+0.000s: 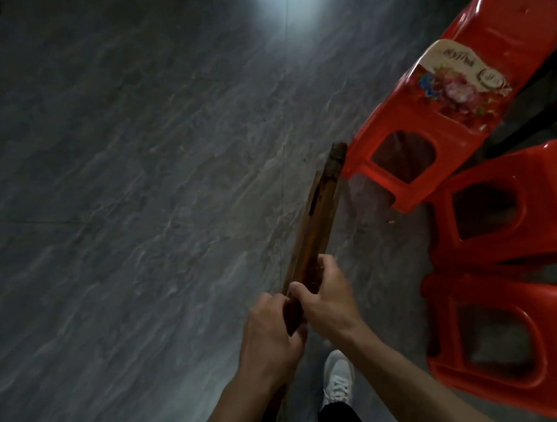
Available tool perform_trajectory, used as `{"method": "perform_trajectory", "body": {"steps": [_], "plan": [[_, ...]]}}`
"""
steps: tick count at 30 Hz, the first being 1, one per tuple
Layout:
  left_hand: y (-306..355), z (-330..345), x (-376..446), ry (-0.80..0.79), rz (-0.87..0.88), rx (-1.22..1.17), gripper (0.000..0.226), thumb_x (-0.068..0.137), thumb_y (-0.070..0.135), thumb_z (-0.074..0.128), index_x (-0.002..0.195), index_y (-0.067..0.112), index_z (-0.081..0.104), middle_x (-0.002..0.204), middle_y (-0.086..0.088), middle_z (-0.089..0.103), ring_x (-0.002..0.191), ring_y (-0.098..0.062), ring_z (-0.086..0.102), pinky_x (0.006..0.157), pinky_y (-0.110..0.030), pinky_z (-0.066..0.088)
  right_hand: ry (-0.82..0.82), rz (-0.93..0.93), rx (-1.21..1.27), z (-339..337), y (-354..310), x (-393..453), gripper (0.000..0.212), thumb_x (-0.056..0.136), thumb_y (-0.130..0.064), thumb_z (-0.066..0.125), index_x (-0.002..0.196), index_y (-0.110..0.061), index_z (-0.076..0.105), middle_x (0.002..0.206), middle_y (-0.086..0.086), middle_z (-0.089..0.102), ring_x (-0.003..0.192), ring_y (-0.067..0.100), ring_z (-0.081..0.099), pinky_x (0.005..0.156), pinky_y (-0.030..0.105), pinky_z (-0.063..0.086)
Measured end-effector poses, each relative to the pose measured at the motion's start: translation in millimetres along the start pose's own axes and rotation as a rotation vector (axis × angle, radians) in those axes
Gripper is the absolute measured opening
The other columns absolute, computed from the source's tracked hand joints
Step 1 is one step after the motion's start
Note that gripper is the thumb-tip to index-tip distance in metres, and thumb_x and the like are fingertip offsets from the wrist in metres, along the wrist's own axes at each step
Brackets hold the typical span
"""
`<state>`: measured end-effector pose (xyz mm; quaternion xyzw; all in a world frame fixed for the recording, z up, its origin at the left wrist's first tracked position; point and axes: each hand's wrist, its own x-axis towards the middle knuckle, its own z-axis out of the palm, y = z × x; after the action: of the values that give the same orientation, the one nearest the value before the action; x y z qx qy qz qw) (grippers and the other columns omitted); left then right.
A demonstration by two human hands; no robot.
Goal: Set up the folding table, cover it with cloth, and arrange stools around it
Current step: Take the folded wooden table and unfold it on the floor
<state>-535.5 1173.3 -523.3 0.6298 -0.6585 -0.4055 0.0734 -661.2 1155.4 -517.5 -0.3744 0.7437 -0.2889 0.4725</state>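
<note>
Folding table (318,228): only a narrow brown wooden edge of it shows in the head view, seen end-on, running from the two hands near the bottom centre up and to the right, its far tip close beside the nearest red stool. I take it to be the table, folded flat and held on edge, though little of it is visible and the picture is blurred.

Left hand (269,336) grips the near end of the wood, fingers curled round it from the left. Right hand (325,293) grips it just beyond, thumb on the near face and fingers wrapped over the far side; the two hands touch or nearly touch.

To the right stand red plastic stools. One with a flowered label (453,83) on its seat is farthest, a second stool (507,208) is nearer, and a third stool (497,337) is nearest, all close together, perhaps partly overlapping. The grey marbled floor (137,187) spreads wide to the left, with a bright reflection far off. A white shoe (338,378) shows below the hands.

My judgement is that the first step is in hand: the table is held shut and not yet opened, no cloth is in view, and the stools wait in their cluster. Next the hands would need to carry the table out over the open floor on the left, away from the stools, and part its leaves or legs so that it can stand.
</note>
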Motion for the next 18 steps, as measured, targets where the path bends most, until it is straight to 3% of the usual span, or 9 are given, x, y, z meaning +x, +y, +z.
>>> {"method": "perform_trajectory", "body": {"steps": [4, 7, 9, 13, 18], "plan": [[-8.1, 12.7, 11.4, 0.032, -0.018, -0.038, 0.017, 0.080, 0.036, 0.071, 0.086, 0.026, 0.058, 0.085, 0.009, 0.047, 0.071, -0.005, 0.050, 0.061, -0.018, 0.044, -0.029, -0.063, -0.057, 6.4, 5.3, 15.6, 0.032, 0.084, -0.014, 0.072, 0.109, -0.022, 0.052, 0.089, -0.006, 0.067, 0.077, 0.000, 0.066, 0.065, 0.018, 0.055], [-8.8, 20.5, 17.1, 0.078, -0.047, -0.092, 0.016, 0.079, 0.030, 0.073, 0.083, 0.025, 0.058, 0.085, 0.007, 0.048, 0.069, -0.005, 0.052, 0.061, -0.027, 0.050, -0.028, -0.125, -0.106, 12.0, 8.1, 26.4, 0.030, 0.085, -0.013, 0.070, 0.106, -0.024, 0.052, 0.086, -0.009, 0.065, 0.076, -0.007, 0.063, 0.063, 0.008, 0.048], [-10.7, 26.1, 22.0, 0.107, -0.064, -0.113, 0.015, 0.079, 0.025, 0.072, 0.082, 0.023, 0.058, 0.085, 0.006, 0.048, 0.066, -0.006, 0.052, 0.057, -0.024, 0.048, -0.025, -0.148, -0.137, 15.5, 10.6, 32.8, 0.028, 0.085, -0.012, 0.069, 0.107, -0.023, 0.054, 0.084, -0.012, 0.064, 0.074, -0.012, 0.061, 0.063, 0.006, 0.046], [-16.7, 40.4, 30.1, 0.141, -0.049, -0.140, 0.017, 0.076, 0.022, 0.073, 0.084, 0.016, 0.059, 0.084, 0.004, 0.044, 0.062, -0.009, 0.046, 0.050, -0.014, 0.032, 0.000, -0.175, -0.216, 26.1, 21.3, 43.6, 0.038, 0.083, -0.017, 0.068, 0.121, -0.015, 0.062, 0.093, -0.004, 0.072, 0.083, 0.005, 0.068, 0.079, 0.024, 0.057], [-32.2, 40.3, 31.6, 0.173, -0.066, -0.146, 0.020, 0.079, 0.024, 0.075, 0.090, 0.016, 0.060, 0.085, 0.006, 0.041, 0.060, -0.004, 0.043, 0.049, -0.014, 0.034, -0.022, -0.205, -0.209, 42.5, 26.3, 49.0, 0.042, 0.085, -0.019, 0.069, 0.125, -0.015, 0.061, 0.095, -0.005, 0.072, 0.084, 0.005, 0.069, 0.080, 0.026, 0.059]]}}
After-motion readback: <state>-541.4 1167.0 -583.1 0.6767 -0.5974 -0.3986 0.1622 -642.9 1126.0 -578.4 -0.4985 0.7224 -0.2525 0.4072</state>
